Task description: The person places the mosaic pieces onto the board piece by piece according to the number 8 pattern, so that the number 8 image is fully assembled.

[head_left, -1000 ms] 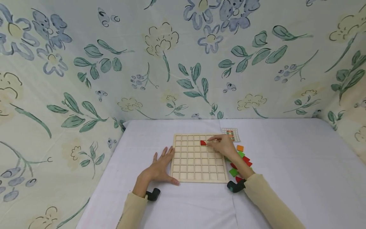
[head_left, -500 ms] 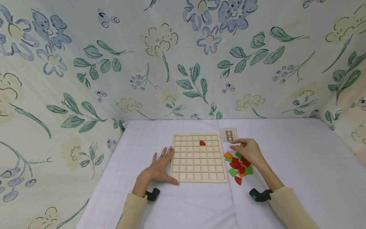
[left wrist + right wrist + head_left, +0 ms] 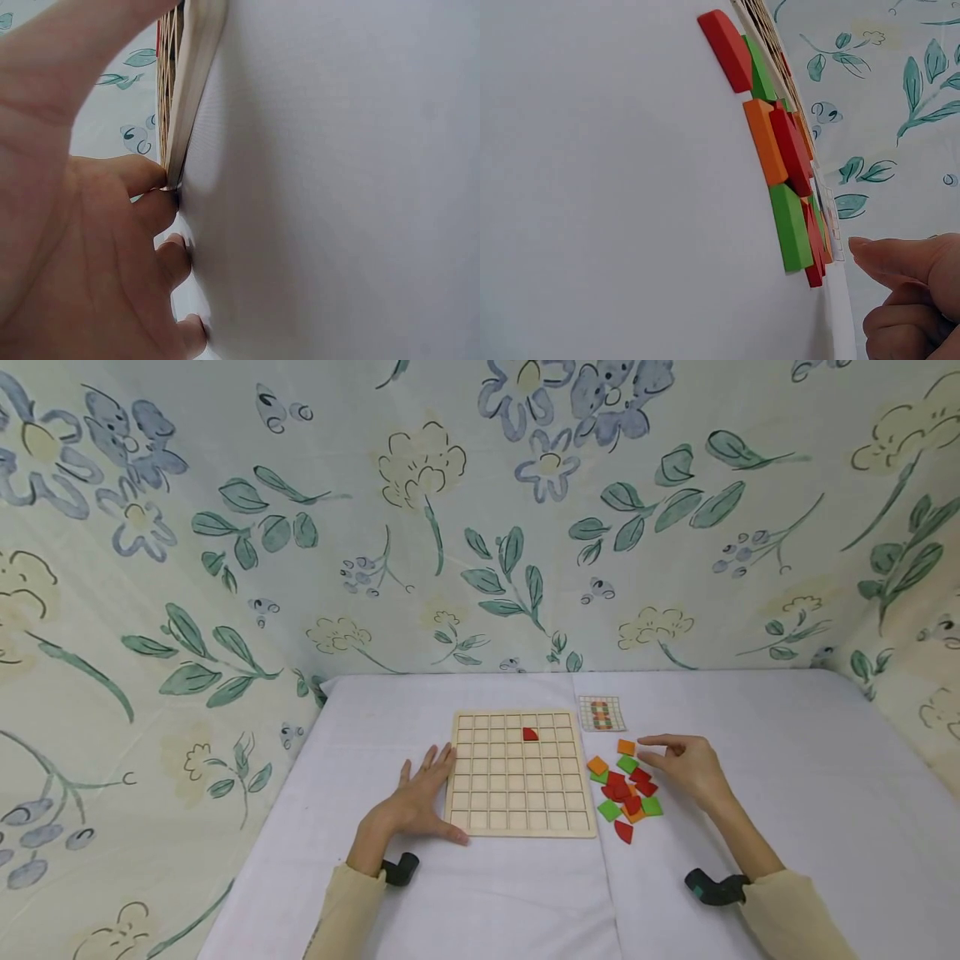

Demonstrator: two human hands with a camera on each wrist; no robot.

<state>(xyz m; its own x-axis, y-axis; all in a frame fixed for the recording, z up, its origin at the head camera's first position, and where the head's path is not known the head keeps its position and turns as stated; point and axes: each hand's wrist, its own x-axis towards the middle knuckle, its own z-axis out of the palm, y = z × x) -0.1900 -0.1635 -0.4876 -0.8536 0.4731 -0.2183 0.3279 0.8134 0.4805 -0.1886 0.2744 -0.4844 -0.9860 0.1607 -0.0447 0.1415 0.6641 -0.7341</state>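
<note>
A square wooden grid board [image 3: 495,777] lies flat on the white cloth. One red quarter-round piece [image 3: 530,735] sits in a cell of its second row from the back. My left hand [image 3: 411,806] rests at the board's left edge, fingers spread; in the left wrist view its fingertips touch the cloth beside the rim. My right hand [image 3: 693,768] hovers right of the loose pieces, with index finger and thumb apart and no piece visible between them. Nearest to it are an orange square [image 3: 626,747] and a green square [image 3: 627,763]. Its other fingers curl in the right wrist view.
Several red, green and orange pieces lie heaped right of the board, with a red quarter-round [image 3: 623,832] at the near end. A small pattern card [image 3: 602,714] lies by the board's back right corner. A floral cloth [image 3: 420,568] hangs behind the table.
My right hand has moved from above the board to the right, past the heap, uncovering the pieces and card. The left hand stays put, and the red piece remains in its cell.
</note>
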